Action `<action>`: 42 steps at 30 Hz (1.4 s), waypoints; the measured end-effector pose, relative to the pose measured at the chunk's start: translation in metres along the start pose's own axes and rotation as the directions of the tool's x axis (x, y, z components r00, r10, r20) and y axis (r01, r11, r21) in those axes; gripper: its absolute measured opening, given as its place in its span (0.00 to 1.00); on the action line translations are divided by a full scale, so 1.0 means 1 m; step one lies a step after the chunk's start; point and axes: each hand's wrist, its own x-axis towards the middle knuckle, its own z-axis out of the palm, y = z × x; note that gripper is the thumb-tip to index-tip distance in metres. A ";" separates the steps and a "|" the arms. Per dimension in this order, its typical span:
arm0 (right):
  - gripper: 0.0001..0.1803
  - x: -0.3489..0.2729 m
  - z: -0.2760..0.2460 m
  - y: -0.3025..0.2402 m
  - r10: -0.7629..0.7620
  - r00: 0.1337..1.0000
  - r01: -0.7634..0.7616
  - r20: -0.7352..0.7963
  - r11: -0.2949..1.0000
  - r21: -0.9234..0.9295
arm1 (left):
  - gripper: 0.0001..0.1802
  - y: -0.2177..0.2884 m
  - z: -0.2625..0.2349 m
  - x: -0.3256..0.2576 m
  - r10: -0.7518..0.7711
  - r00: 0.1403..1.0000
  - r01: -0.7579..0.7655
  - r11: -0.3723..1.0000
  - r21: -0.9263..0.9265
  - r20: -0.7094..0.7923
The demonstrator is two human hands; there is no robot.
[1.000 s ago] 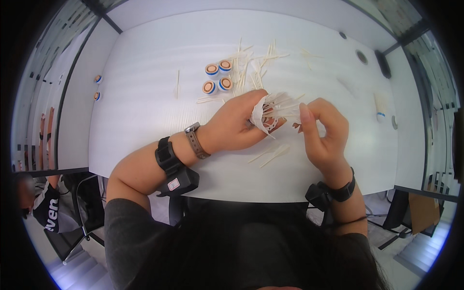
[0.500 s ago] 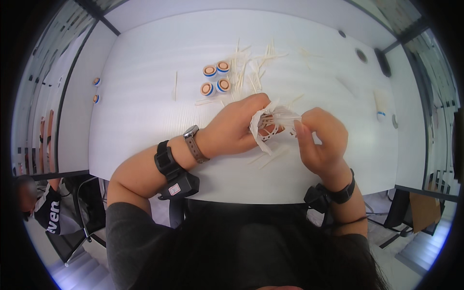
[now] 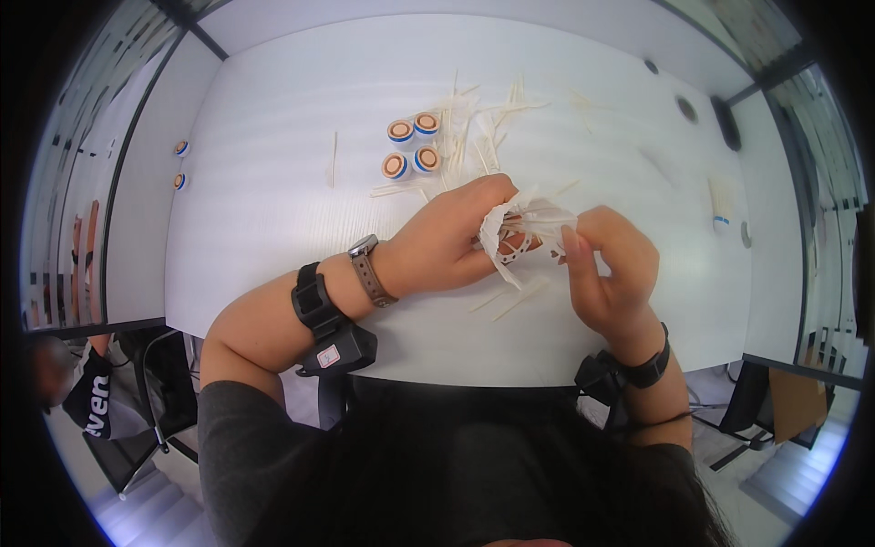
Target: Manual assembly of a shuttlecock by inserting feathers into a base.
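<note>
Gripping a bundle of thin pale sticks [image 3: 533,223], the left hand [image 3: 447,242] is curled tight round it above the white table [image 3: 273,228], while the right hand [image 3: 606,269] pinches the bundle's far side with thumb and fingers. Behind the bundle, loose sticks [image 3: 483,118] lie scattered, four small round caps [image 3: 412,146] just left of them
</note>
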 end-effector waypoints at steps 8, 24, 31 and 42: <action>0.08 -0.002 0.004 -0.002 0.021 0.999 -0.019 0.028 0.999 -0.049 | 0.14 0.004 -0.002 0.000 -0.037 0.999 0.037 0.999 0.028 0.007; 0.10 -0.001 0.005 -0.002 0.052 0.999 -0.052 0.001 0.999 -0.004 | 0.14 0.007 -0.003 0.001 -0.058 0.998 0.058 0.998 -0.010 -0.002; 0.07 -0.002 -0.005 0.003 0.084 0.992 -0.077 -0.090 0.993 0.084 | 0.15 0.004 -0.002 0.000 -0.010 1.000 0.010 1.000 0.011 -0.003; 0.03 0.000 -0.001 0.002 0.244 0.970 -0.242 -0.015 0.967 0.077 | 0.16 0.002 0.002 0.001 0.020 1.000 -0.020 0.999 0.049 0.001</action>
